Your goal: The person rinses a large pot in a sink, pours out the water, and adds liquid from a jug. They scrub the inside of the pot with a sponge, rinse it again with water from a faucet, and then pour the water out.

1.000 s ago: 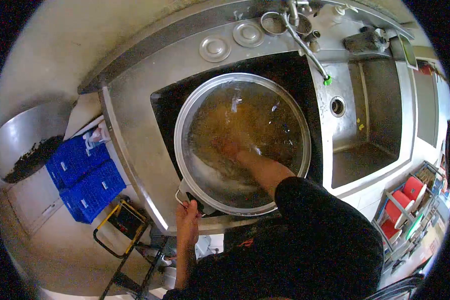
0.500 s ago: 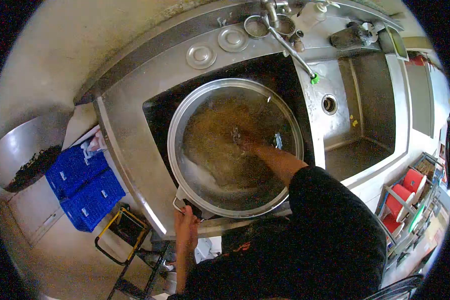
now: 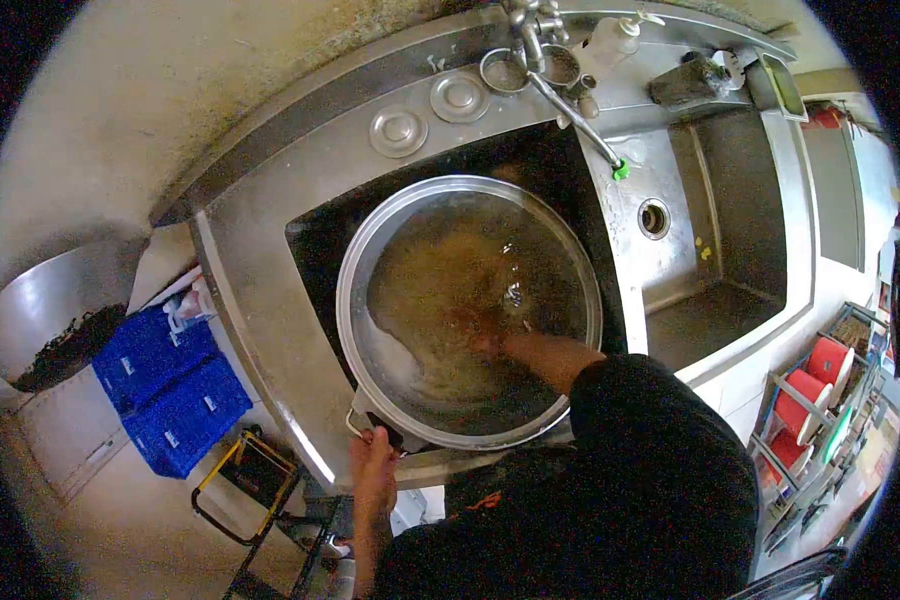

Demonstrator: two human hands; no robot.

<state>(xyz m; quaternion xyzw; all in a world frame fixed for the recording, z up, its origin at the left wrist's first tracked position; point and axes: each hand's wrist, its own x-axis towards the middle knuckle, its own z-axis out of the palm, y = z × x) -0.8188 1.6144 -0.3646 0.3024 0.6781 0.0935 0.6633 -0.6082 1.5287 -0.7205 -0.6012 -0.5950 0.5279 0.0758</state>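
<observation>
A large round metal pot [image 3: 348, 330], full of cloudy brownish water [image 3: 435, 270], stands in a dark sink basin [image 3: 315, 255]. My right hand [image 3: 482, 335] is under the water near the pot's middle. The murk hides its fingers and anything they may hold. My left hand [image 3: 374, 462] is closed on the pot's side handle [image 3: 353, 422] at the near left rim. A pale patch [image 3: 395, 355] shows through the water along the pot's left inner side.
A faucet spout [image 3: 580, 120] with a green tip hangs over the steel sink [image 3: 675, 260] at right. Two metal lids [image 3: 398, 130] lie on the back ledge. Blue crates [image 3: 170, 390], a large metal bowl [image 3: 60, 300] and a yellow-black step stool [image 3: 245, 480] are at left.
My right hand has moved through the water toward the pot's near side, and the ripples have shifted. My left hand stays on the handle. The view has tilted slightly.
</observation>
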